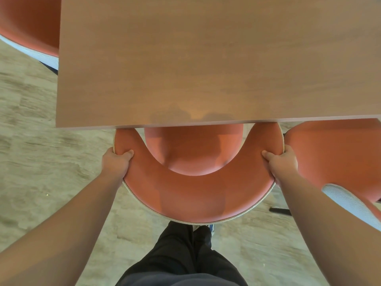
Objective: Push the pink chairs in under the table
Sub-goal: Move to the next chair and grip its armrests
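Wood table (206, 58) ahead; left hand (116, 162) and right hand (283, 162) both grasp pink chair (195, 195) backrest, seat half under.

mottled beige-grey floor (37, 141), soft warm light

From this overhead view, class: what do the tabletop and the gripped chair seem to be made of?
Tabletop: looks like wood or wood-look laminate, brown with faint grain streaks and a soft sheen. Gripped chair: smooth pinkish-orange upholstery, perhaps leatherette, dented under the thumbs; its outer back edge shows pale woven fabric.
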{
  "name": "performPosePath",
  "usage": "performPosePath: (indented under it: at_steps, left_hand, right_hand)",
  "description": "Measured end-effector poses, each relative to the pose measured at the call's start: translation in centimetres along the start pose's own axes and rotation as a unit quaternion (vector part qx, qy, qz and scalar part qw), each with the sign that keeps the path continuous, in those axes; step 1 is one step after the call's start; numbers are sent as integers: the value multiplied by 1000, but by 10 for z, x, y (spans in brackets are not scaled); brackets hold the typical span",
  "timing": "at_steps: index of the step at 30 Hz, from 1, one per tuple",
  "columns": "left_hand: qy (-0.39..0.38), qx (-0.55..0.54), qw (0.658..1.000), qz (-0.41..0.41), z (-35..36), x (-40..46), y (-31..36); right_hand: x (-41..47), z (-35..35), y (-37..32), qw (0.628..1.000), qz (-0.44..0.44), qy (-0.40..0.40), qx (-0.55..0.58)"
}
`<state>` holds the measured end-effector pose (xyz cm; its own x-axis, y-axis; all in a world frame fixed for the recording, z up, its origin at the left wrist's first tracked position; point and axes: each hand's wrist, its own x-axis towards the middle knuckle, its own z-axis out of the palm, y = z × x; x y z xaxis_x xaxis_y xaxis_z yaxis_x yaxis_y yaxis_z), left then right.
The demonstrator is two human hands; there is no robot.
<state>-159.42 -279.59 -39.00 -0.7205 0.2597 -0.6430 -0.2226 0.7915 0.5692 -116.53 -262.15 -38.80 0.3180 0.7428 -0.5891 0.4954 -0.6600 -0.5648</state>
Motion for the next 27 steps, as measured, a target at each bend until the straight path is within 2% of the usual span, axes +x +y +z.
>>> performPosePath:
  at_steps: [8, 13, 19, 23, 27]
  left_hand:
    - [4, 43, 999, -4, 2, 6, 8]
    - [-13, 61, 998, -12, -1, 3, 10]
    - [-35, 55, 997, -31, -7, -13, 17]
    - [-35, 43, 998, 18, -18, -47, 18]
    - [-55, 37, 994, 92, -33, -86, 23]
  right_hand:
    - [1, 3, -9, 999, 1, -13, -42]
    - [-5, 0, -13, 999, 24, -30, -31]
    - [-44, 2, -23, 999, 37, 3, -33]
    - [-96, -3, -24, 1000, 1, 22, -7]
    - [-145, -10, -23, 999, -19, -7, 50]
